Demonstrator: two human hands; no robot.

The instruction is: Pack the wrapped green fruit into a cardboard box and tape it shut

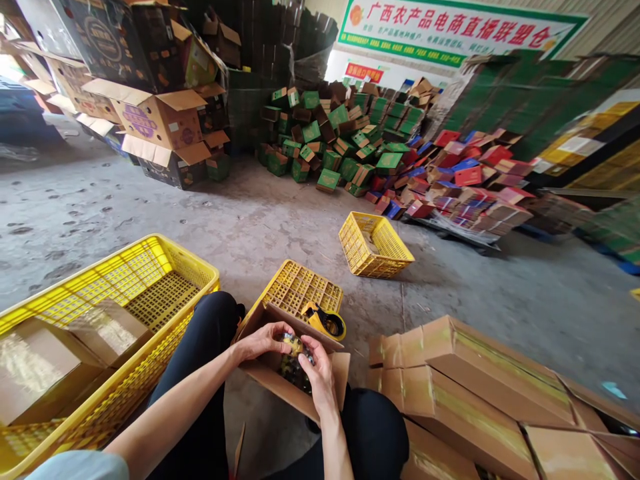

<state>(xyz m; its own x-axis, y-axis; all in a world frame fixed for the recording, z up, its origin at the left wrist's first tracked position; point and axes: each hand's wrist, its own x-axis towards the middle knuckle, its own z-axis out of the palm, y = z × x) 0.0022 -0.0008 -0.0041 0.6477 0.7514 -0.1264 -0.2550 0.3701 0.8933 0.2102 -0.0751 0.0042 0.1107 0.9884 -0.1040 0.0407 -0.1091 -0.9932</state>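
Observation:
My left hand (267, 341) and my right hand (319, 368) meet over an open cardboard box (281, 389) between my knees. Both sets of fingers are closed on a small yellowish piece in shiny wrapping (294, 344); its exact kind is too small to tell. Below, inside the box, lie several dark, glossy small pieces (299, 377), partly hidden by my hands. The box's flaps are folded outward. Just beyond it, a yellow and black tape dispenser (331, 324) rests on an upturned yellow plastic crate (299, 285).
On my left, a large yellow crate (213, 277) holds taped cartons (37, 370). Closed cartons (480, 400) are stacked at my right. Farther ahead, another yellow crate (375, 263) stands on the concrete floor. Piled green boxes (327, 180) and red boxes (467, 175) line the back.

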